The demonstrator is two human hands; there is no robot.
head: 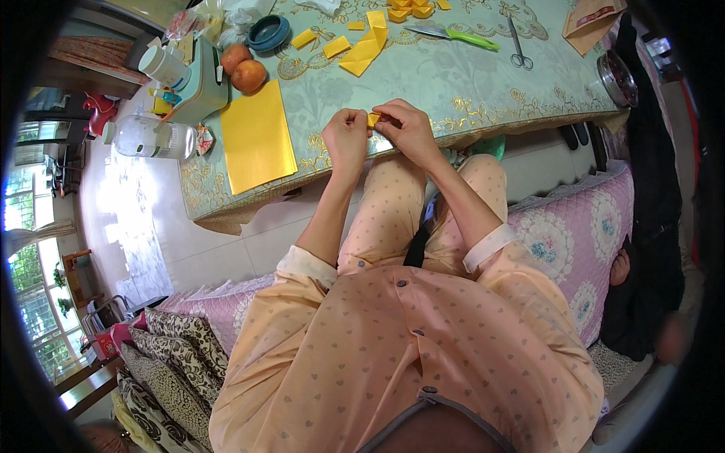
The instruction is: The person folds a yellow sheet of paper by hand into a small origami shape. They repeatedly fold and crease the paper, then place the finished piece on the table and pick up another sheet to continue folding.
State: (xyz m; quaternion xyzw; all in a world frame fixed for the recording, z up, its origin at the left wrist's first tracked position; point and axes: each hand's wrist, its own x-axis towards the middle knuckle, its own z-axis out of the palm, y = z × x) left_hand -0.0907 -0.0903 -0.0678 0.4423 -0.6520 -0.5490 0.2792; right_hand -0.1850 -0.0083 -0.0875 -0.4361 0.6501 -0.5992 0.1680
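Between my two hands, just above the table's front edge, is a small folded piece of gold paper [372, 120]. My left hand [346, 136] pinches its left side with thumb and fingers. On its right side, the fingertips of my right hand [409, 127] grip it too. To the left lies a stack of gold paper sheets [257, 139]. Farther back are a creased strip of gold paper [368, 48], small folded gold rectangles [337, 47] and a cluster of folded gold paper pieces [408, 8].
A knife with a green handle [473, 39] and scissors [518, 48] lie on the patterned tablecloth [453, 79]. Two orange fruits [249, 76], a blue bowl [269, 33] and a clear plastic jar [153, 136] stand left. At right are a metal bowl [617, 79] and another person's hand [620, 267].
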